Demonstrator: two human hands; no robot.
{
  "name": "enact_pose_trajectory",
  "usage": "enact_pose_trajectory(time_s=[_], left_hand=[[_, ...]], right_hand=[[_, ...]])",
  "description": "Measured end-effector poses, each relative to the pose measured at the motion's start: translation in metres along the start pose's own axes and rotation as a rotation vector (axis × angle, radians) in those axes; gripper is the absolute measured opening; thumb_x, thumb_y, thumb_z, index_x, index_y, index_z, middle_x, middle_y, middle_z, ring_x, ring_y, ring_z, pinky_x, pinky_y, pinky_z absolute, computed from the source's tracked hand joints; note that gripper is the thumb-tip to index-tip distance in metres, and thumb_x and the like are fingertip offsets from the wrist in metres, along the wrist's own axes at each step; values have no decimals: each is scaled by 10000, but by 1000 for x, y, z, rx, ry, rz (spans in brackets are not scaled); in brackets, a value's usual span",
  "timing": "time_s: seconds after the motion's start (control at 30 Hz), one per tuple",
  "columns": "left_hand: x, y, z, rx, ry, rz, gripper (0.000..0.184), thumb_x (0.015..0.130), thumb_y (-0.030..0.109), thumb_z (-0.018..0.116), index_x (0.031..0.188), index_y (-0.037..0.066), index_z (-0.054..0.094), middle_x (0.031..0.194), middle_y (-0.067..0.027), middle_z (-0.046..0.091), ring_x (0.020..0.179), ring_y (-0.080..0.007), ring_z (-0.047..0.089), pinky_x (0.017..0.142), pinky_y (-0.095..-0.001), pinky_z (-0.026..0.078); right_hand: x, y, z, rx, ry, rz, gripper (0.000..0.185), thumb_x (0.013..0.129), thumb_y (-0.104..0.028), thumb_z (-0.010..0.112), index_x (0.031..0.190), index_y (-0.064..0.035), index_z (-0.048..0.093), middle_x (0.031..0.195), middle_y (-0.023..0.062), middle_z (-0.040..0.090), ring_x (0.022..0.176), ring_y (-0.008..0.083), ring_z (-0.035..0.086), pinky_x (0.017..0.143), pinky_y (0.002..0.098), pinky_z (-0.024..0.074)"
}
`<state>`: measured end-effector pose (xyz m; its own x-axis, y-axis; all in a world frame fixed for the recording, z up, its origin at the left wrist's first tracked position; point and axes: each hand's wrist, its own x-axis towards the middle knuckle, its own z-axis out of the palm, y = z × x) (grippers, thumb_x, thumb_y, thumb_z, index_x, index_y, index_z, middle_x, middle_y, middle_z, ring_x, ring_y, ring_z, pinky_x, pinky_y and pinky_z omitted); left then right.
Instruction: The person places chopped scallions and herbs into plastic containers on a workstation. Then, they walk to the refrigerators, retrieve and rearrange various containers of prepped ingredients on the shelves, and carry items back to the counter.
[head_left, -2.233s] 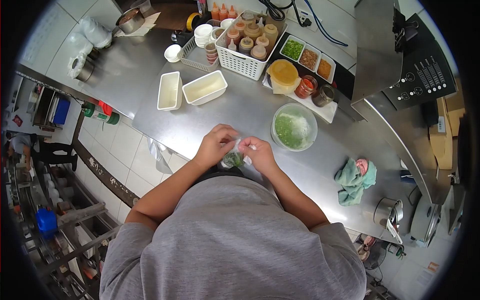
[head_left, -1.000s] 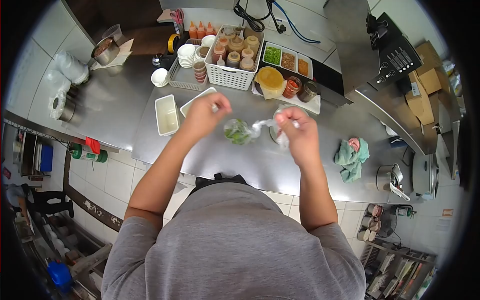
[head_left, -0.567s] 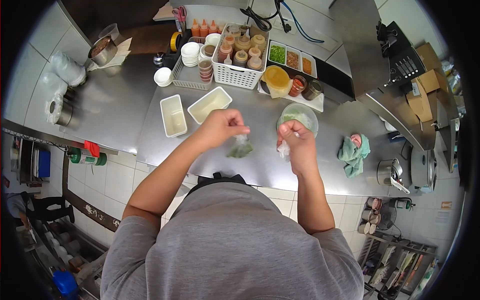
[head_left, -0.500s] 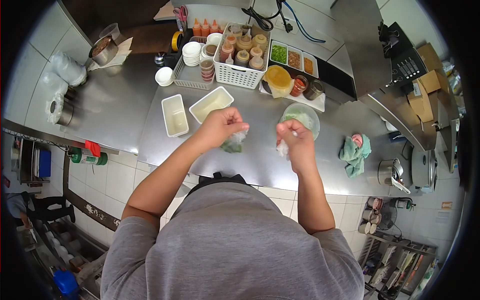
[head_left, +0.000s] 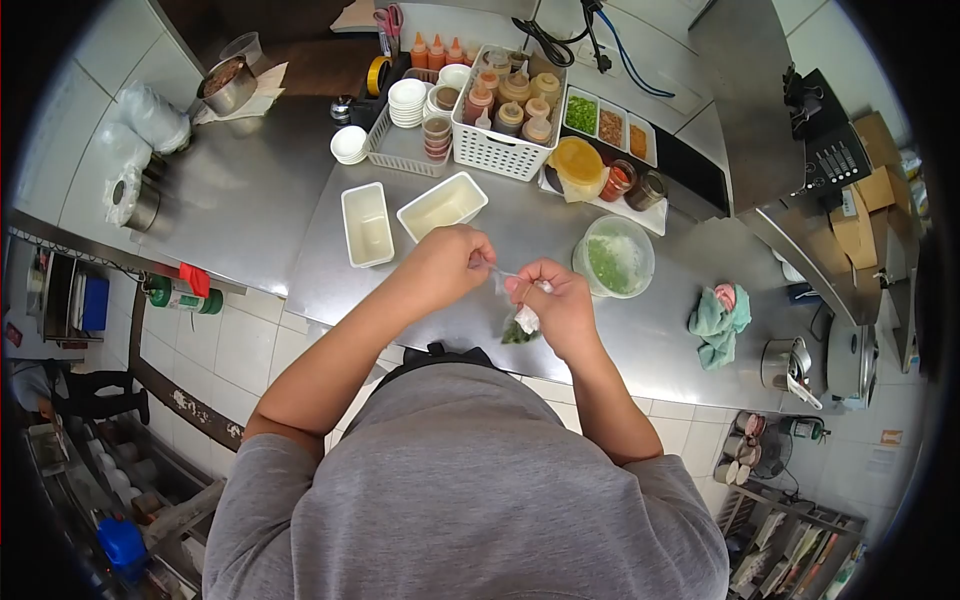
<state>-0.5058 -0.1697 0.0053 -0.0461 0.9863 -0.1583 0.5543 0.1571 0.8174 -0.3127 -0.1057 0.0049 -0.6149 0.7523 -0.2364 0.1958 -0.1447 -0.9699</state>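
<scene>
My left hand is closed in a pinch on the stretched end of a small clear plastic bag. Dark green contents show at the bottom of the bag, which hangs over the counter's front part. Close beside it, my right hand has its fingers and thumb pressed together on the same plastic. A crumpled white piece, its kind unclear, also sits in the right hand. To the right of that hand stands a round clear tub with green and whitish contents.
Two white rectangular containers lie behind my left hand. Farther back are a white basket of sauce bottles, trays of chopped toppings and jars. A green cloth and a metal pot are at right.
My right hand has moved left, away from the tub, to meet my left hand. The bag now hangs below the right hand, with its plastic stretched between both hands.
</scene>
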Motion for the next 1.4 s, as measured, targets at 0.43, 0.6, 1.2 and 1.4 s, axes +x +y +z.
enact_pose_trajectory(time_s=[0.43, 0.6, 1.2, 1.4], left_hand=[[21, -28, 41, -1110, 118, -42, 147, 949, 76, 600, 1045, 92, 490, 767, 2, 544, 680, -102, 527, 665, -249, 471], [27, -22, 45, -622, 510, 46, 311, 933, 105, 636, 1193, 83, 468, 841, -29, 606, 732, -119, 548, 670, -287, 497], [-8, -4, 20, 197, 280, 227, 637, 761, -122, 567, 1361, 87, 533, 1284, -114, 604, 1060, -280, 647, 860, -322, 522], [-9, 1, 22, 180, 195, 97, 719, 734, -98, 539, 1427, 66, 448, 1426, -182, 483, 1220, -351, 542, 1015, -402, 466]], right_hand=[[20, 30, -28, -191, 238, -48, 106, 882, -100, 704, 812, -43, 649, 689, -10, 591, 588, 53, 492, 524, 230, 384], [23, 28, -29, 162, 129, -101, 64, 897, -82, 694, 856, -52, 655, 720, -9, 607, 612, 51, 525, 540, 222, 405], [16, 41, -60, 686, -96, 177, 130, 917, -175, 672, 928, -71, 595, 811, 64, 620, 608, 174, 574, 550, 306, 459], [37, 58, -48, -941, 586, -723, 177, 883, -120, 682, 994, -7, 602, 935, 120, 681, 801, 286, 657, 725, 383, 533]])
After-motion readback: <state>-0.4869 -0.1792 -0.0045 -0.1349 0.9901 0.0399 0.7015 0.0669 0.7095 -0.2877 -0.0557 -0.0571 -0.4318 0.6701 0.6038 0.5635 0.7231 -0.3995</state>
